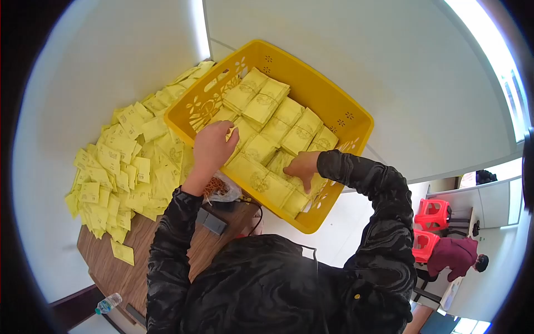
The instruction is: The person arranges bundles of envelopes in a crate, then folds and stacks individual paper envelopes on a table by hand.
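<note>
A yellow plastic basket (309, 62) holds bundles of yellow packets (266, 100) laid in rows, some tied with a thin band. My right hand (303, 168) is inside the basket near its right front side, fingers spread and touching the packets beneath. Over the basket's left rim is my left hand (216, 146), its fingers curled together; what they hold, if anything, is too small to make out. A large heap of loose yellow packets (119, 161) lies left of the basket.
A wooden table (105, 250) bears the heap, a clear bag of reddish-brown bands (218, 188) and a dark box (211, 221). A water bottle (108, 303) is at lower left. Red stools (432, 214) and another person (453, 256) are at right.
</note>
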`<action>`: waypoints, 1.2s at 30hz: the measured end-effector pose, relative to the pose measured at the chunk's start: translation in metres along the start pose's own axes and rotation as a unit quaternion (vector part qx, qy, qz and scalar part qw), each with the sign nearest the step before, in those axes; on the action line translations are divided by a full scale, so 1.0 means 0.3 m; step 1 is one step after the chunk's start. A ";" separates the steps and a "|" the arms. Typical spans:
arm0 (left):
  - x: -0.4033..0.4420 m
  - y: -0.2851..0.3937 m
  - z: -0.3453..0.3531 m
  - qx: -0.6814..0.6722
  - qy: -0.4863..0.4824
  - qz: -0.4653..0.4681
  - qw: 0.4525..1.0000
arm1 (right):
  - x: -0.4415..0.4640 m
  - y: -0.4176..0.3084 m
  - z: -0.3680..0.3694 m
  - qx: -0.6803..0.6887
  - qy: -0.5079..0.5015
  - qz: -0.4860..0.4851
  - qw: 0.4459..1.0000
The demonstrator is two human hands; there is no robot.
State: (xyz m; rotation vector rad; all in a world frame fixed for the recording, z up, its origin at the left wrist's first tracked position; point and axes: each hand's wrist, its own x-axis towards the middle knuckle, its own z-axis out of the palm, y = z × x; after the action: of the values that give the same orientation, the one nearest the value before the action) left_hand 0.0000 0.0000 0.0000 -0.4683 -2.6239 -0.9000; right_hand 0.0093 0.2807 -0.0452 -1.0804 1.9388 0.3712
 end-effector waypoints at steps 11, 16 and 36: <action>0.002 -0.003 -0.003 -0.008 0.006 0.013 1.000 | -0.037 0.018 0.018 -0.019 0.012 0.063 0.998; -0.014 -0.018 0.008 -0.001 0.003 0.022 1.000 | -0.368 0.145 -0.136 -0.015 0.123 0.242 0.962; 0.002 -0.018 0.013 -0.030 0.000 0.021 0.999 | 0.199 0.409 -0.025 0.526 0.380 0.318 0.691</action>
State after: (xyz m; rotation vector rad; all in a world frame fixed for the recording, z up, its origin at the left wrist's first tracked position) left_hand -0.0034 -0.0016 -0.0056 -0.5352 -2.5827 -0.9673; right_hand -0.1083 0.3149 -0.1061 0.3330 2.5872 -0.9406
